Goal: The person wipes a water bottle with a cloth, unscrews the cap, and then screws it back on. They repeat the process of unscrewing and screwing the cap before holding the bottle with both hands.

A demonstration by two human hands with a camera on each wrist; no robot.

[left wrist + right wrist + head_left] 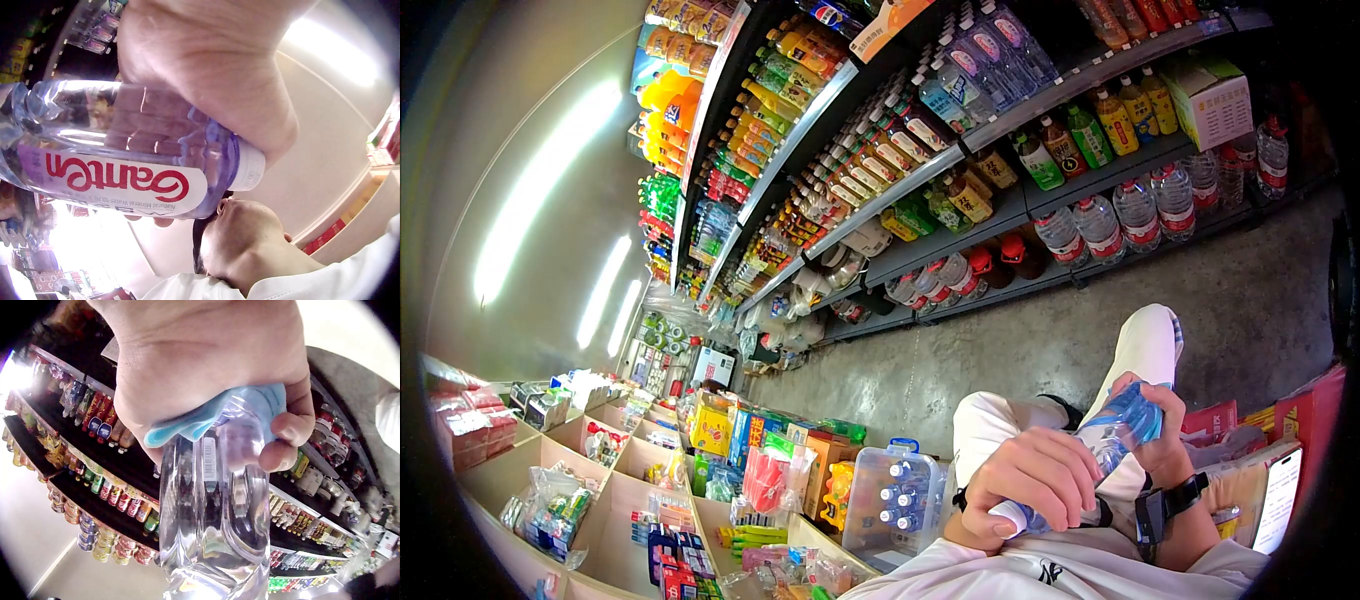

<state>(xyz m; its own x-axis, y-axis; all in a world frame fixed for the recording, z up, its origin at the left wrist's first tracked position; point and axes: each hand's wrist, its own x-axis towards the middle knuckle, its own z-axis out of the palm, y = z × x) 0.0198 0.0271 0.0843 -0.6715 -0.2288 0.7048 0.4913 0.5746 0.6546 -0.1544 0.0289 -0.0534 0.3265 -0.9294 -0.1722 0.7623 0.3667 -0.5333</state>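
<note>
A clear plastic water bottle [1105, 450] with a white cap and a red-lettered label lies across my lap area, held by both hands. My left hand [1035, 480] grips the cap end; through the clear plastic in the left wrist view, its fingers show curled round the bottle [125, 156], with the cap [249, 165] near the wrist. At the bottle's other end, my right hand [1165, 430] holds a light-blue cloth [1135, 415] wrapped about it. In the right wrist view the cloth [209, 415] is bunched between palm and bottle, and a barcode sticker [209, 459] shows below it.
Long shelves [960, 160] of drinks run along the far side. Divided wooden bins [610, 520] with small packets stand at left. A clear plastic box [890, 490] holding several small bottles is beside my left arm. A lit phone [1278, 500] lies at right, near cardboard.
</note>
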